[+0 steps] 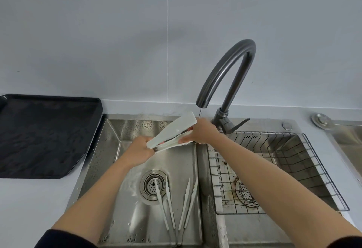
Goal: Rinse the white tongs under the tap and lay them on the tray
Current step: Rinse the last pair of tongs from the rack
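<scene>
White broad-bladed tongs (173,130) are held over the left sink basin, just left of the thin stream falling from the dark tap (225,75). My left hand (140,150) grips their hinge end at the lower left. My right hand (201,132) holds the lower blade near its wide tip, under the spout. The upper blade points up toward the tap. The black tray (84,130) lies on the counter to the left, wet and bare.
Two more pairs of slim white tongs (166,204) (189,202) lie in the left basin (109,140) beside the drain strainer (153,184). A wire rack (321,169) fills the right basin. The tap lever (238,125) points right.
</scene>
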A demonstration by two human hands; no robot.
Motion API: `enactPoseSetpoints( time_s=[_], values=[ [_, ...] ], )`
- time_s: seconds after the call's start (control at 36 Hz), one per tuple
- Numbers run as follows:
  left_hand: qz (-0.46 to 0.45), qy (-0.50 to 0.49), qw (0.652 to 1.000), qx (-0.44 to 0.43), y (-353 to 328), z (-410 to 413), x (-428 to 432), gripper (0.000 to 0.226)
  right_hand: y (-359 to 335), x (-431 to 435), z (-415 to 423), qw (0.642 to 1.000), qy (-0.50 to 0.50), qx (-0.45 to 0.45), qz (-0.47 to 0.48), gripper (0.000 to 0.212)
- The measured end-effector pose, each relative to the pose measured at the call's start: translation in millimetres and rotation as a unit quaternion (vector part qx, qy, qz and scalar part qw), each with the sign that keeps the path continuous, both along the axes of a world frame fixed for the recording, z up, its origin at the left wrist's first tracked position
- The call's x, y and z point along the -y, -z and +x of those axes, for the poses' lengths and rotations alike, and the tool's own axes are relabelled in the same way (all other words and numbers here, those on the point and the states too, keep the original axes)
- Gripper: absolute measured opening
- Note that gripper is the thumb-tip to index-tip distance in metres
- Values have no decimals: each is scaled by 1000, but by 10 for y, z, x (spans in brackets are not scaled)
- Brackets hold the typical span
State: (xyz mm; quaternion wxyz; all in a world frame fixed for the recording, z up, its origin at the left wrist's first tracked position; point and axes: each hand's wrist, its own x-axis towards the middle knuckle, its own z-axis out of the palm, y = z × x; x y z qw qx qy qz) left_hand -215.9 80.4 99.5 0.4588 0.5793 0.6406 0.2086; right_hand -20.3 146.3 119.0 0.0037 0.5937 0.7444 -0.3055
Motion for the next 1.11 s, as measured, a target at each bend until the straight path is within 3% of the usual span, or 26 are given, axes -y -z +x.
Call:
enactPoseSetpoints(
  time_s=[0.08, 0.17, 0.25, 0.36, 0.53, 0.61, 0.72, 0.78, 0.86, 0.97, 1.03, 1.11],
  values=[
    [-2, 3, 1000, 8, 30, -13, 25, 43, -7, 14, -8, 999, -28, 18, -8, 51],
    [-16, -7, 1000, 24, 44, -67, 48, 40, -48, 17, 66, 997, -27, -31, -63, 29],
    [-26, -36, 998, 53, 76, -161, 45, 33, -69, 20, 147, 985, -7, -113, -134, 24],
    [-12, -72, 995, 66, 132, -284, 19, 25, -96, 15, 184, 948, 18, -228, -220, 29],
    [19, -147, 981, 126, 192, -384, -13, 14, -107, 3, 122, 909, 67, -306, -274, 33],
    [55, -179, 971, 151, 197, -385, -14, 6, -133, 13, 106, 868, 95, -363, -324, 32],
    [72, -162, 976, 123, 199, -321, 7, 5, -186, 25, 165, 821, 124, -409, -379, 25],
    [69, -133, 984, 98, 220, -264, 28, 10, -200, 33, 228, 829, 105, -392, -384, 25],
    [34, -73, 995, 62, 278, -159, 66, 12, -184, 31, 320, 888, 70, -292, -349, 29],
    [4, 3, 999, 34, 355, 27, 115, 14, -70, -31, 361, 984, 20, -104, -146, 33],
    [5, 20, 999, 43, 381, 122, 120, 17, 5, -57, 398, 995, 36, -88, -38, 43],
    [5, 53, 998, 38, 414, 233, 106, 19, 82, -29, 473, 991, 47, -121, 24, 61]
  ],
)
